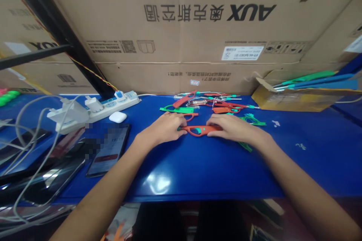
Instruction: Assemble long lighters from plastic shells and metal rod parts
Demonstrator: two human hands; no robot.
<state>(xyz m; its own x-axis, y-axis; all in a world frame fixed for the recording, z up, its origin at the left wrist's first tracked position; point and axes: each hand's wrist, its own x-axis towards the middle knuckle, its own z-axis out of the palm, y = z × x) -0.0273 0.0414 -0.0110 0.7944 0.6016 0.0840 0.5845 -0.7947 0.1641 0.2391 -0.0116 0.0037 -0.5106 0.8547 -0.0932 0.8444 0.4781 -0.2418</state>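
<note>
The left hand [169, 126] and right hand [227, 125] have fingers closed around an orange lighter's [203, 131] ends (over a blue table [203, 169]), apparently aligning it; the next move needs steadiness.

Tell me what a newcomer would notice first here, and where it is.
The bright orange piece with a teal insert stands out at the centre, held near its ends by the left hand and the right hand. Behind, large upside-down AUX lettering marks the tall cardboard. At the far right, blue and green pieces poke out of an open carton.
</note>
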